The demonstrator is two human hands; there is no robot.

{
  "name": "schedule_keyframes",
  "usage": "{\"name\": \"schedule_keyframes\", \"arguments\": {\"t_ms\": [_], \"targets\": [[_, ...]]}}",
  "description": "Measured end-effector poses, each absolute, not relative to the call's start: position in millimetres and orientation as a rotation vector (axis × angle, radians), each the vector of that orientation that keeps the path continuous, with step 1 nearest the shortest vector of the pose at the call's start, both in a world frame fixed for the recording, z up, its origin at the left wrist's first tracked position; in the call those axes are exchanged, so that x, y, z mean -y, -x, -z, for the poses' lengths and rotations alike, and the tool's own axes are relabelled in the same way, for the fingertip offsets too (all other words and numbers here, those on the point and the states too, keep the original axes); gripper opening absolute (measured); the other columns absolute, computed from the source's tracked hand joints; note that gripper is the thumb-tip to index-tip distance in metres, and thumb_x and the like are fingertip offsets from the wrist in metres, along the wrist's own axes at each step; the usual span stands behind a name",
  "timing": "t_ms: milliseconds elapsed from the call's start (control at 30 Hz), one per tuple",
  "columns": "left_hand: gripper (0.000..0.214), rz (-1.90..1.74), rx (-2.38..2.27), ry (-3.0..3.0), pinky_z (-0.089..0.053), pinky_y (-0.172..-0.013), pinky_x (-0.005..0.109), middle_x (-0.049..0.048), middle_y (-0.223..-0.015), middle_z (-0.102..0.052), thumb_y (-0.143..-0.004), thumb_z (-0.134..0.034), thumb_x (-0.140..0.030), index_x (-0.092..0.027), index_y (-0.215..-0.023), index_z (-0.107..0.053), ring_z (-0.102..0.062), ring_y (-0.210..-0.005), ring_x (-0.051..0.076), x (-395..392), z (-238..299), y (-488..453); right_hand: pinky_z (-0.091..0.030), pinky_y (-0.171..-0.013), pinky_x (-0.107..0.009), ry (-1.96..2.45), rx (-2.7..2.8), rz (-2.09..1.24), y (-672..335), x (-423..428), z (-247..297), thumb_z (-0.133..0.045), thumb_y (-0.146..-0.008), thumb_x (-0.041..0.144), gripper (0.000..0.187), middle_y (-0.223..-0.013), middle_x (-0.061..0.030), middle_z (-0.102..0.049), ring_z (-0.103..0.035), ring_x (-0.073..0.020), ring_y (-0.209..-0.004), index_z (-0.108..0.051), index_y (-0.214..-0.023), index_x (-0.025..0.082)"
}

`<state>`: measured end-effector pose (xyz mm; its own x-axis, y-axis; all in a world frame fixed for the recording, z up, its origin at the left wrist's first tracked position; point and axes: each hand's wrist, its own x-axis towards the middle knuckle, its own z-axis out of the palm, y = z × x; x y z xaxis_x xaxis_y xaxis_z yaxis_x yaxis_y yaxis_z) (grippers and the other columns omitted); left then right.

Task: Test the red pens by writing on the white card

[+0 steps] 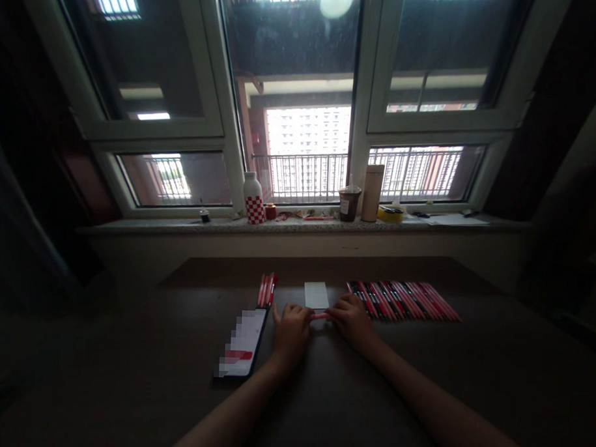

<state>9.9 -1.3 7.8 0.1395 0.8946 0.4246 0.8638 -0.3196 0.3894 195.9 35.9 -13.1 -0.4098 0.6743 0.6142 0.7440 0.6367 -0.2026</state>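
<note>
A slim pink pen (319,316) lies crosswise between my two hands, low over the table. My left hand (293,329) has its fingers closed on the pen's left end. The fingers of my right hand (351,320) close on its right end. Just beyond the pen is a small white square of paper (316,295). To the right of my right hand, a long row of pink, red and black pens (403,301) lies side by side. Several more pens (266,289) lie together to the left, beyond my left hand.
A phone (242,345) with a lit screen lies left of my left hand on the dark table (350,408). On the windowsill (298,229) behind stand a checkered bottle (254,199), a cup of dark drink (348,204), a tan cylinder (372,193) and a yellow tape roll (391,215).
</note>
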Motion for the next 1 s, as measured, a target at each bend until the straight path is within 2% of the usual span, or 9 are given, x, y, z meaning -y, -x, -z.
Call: {"name": "schedule_keyframes", "arguments": {"t_ms": [200, 400, 733, 1000], "targets": [[0.024, -0.958, -1.776, -2.301, -0.006, -0.109, 0.061, 0.0011, -0.097, -0.068, -0.093, -0.041, -0.026, -0.027, -0.093, -0.065, -0.054, -0.105, 0.02, 1.4, -7.8, -9.8, -0.033, -0.086, -0.037, 1.101, 2.174, 0.142, -196.1, -36.1, 13.6, -0.061, -0.087, 0.029, 0.015, -0.085, -0.0037, -0.067, -0.047, -0.0242, -0.096, -0.072, -0.096, 0.027], [0.016, -0.949, -1.763, -2.334, -0.008, -0.11, 0.061, -0.0005, -0.102, -0.066, -0.088, -0.052, -0.028, -0.03, -0.098, -0.065, -0.052, -0.108, 0.021, 1.3, -9.4, -9.5, -0.033, -0.086, -0.037, 1.1, 2.177, 0.139, -195.9, -37.4, 14.7, -0.061, -0.087, 0.029, 0.014, -0.084, -0.0036, -0.067, -0.048, -0.0235, -0.096, -0.072, -0.096, 0.028], [0.02, -0.938, -1.803, -2.353, -0.011, -0.11, 0.058, 0.0007, -0.095, -0.065, -0.091, -0.047, -0.029, -0.028, -0.094, -0.066, -0.052, -0.103, 0.02, 0.4, -8.2, -10.7, -0.034, -0.086, -0.036, 1.105, 2.179, 0.146, -194.9, -35.9, 13.0, -0.061, -0.087, 0.03, 0.015, -0.084, -0.003, -0.067, -0.048, -0.0231, -0.096, -0.072, -0.097, 0.029], [0.025, -0.868, -1.828, -2.345, -0.008, -0.11, 0.058, 0.0014, -0.098, -0.067, -0.092, -0.042, -0.027, -0.028, -0.097, -0.066, -0.051, -0.104, 0.021, 1.6, -9.2, -10.8, -0.034, -0.086, -0.036, 1.11, 2.193, 0.152, -195.8, -33.9, 10.2, -0.06, -0.088, 0.031, 0.016, -0.084, -0.0038, -0.066, -0.048, -0.0224, -0.096, -0.072, -0.098, 0.028]]}}
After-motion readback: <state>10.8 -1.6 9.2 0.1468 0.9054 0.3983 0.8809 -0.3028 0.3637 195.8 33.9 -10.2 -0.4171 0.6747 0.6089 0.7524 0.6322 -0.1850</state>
